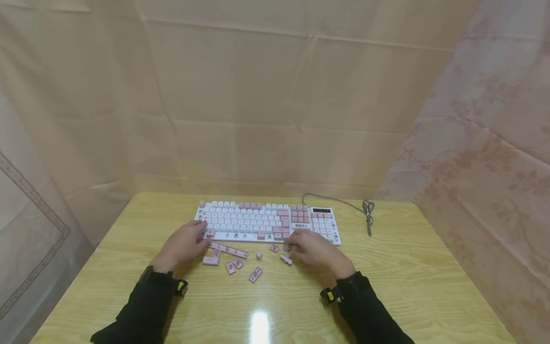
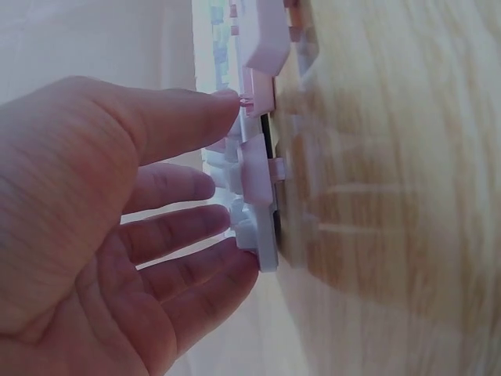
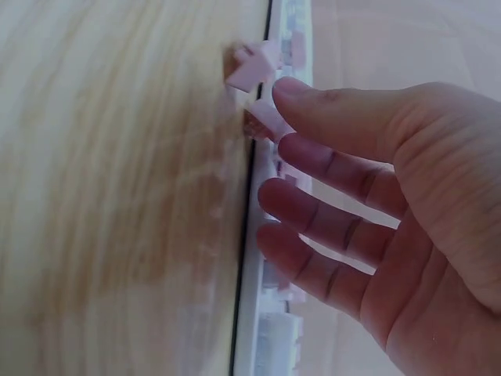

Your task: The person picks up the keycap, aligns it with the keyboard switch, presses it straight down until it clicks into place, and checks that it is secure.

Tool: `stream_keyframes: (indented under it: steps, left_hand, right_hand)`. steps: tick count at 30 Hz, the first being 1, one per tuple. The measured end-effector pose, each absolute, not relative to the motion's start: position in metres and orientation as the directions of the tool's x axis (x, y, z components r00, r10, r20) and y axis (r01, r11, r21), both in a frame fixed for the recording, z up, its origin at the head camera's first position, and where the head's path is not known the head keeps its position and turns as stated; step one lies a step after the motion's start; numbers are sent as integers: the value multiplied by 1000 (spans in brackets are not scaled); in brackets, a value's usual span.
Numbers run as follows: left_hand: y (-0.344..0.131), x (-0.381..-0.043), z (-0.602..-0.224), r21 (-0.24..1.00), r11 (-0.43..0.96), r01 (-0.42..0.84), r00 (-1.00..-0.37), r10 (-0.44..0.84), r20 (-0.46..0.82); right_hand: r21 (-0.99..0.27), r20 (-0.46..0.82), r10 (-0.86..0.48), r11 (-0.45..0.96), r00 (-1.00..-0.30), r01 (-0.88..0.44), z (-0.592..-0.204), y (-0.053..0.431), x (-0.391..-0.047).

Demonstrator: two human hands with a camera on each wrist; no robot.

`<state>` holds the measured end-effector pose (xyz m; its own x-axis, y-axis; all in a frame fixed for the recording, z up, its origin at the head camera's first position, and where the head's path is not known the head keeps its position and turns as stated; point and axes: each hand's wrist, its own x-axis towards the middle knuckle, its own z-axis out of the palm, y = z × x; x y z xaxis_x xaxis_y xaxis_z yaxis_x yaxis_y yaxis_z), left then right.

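A white and pink keyboard (image 1: 245, 222) lies across the table, with several loose pink keycaps (image 1: 210, 261) in front of it. My left hand (image 1: 182, 243) rests at the keyboard's left end, fingers spread and gently bent, the lower fingertips at its corner. Its thumb tip is right at the near end of a long pink keycap bar (image 1: 229, 250). On the other side, my right hand (image 1: 315, 249) pinches a small pink keycap (image 3: 268, 120) between thumb and index finger, close to the keyboard's front edge. Its other fingers stay loosely bent and apart.
From the keyboard's back edge a grey cable (image 1: 335, 198) runs to a tied bundle (image 1: 368, 212) at the right. Beside the right hand lies another loose keycap (image 1: 285, 259). A beige curtain (image 1: 258, 119) hangs behind the wooden table (image 1: 215, 310).
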<state>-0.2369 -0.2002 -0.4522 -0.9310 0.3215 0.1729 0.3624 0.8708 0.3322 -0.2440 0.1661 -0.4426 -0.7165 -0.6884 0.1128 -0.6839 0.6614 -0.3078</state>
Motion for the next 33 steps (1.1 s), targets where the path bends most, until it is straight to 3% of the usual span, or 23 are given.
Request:
stream_keyframes:
  steps: [20,33]
  left_hand:
    - [-208,-235,-448,284,884,371,-927,334,172]
    - [-214,-237,-448,327,863,386,-921,343,183]
  right_hand:
    - [-318,79,-673,683,-736,-658,-448,164,-241]
    - [-319,65,-672,686,-737,-654,-448,165,-242]
